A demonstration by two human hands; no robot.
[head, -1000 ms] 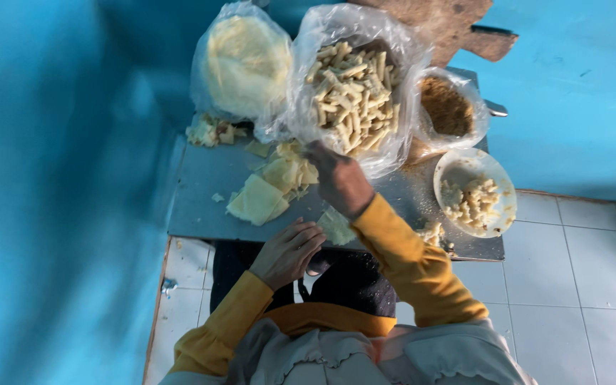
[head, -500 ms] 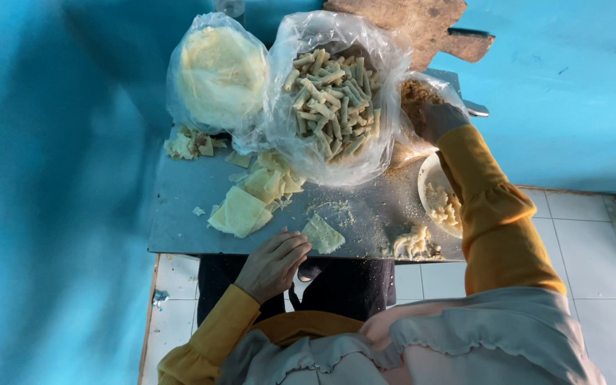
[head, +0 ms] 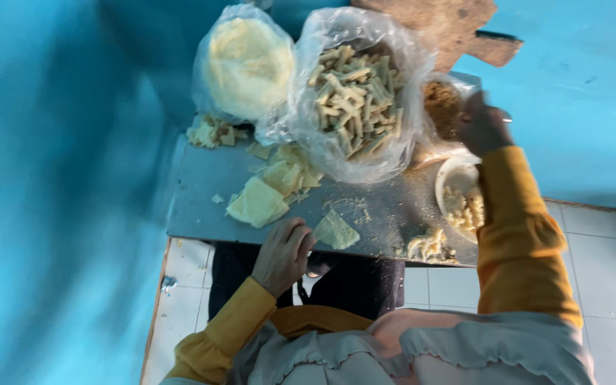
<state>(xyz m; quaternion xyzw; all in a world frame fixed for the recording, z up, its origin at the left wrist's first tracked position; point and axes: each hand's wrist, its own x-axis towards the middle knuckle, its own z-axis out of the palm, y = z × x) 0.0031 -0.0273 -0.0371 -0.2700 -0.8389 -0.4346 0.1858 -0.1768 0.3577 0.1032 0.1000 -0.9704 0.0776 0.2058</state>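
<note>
Head view looks straight down on our grey metal worktop (head: 201,207), set against bright blue walls (head: 58,178), with pale floor tiles (head: 600,242) below its near edge and to the right. Our left hand (head: 284,254) rests at that near edge, fingers curled loosely and holding nothing; just to the right of this grip lies a thin triangular dough sheet (head: 335,231), touching or nearly touching the fingertips. A little beyond the left grip sits a stack of folded dough sheets (head: 258,202), with loose scraps farther out. Our right hand (head: 482,128) reaches to the far right corner, at the mouth of a small bag of brown filling (head: 442,107); the hand is blurred, so we cannot tell whether its grip is closed on anything. Just nearer than that grip stands a white bowl (head: 450,187) with pale pieces in it. To the left of the right grip is a large clear bag of rolled sticks (head: 354,100), and past it a bag of round wrappers (head: 245,64). Crumbs dust the worktop.
</note>
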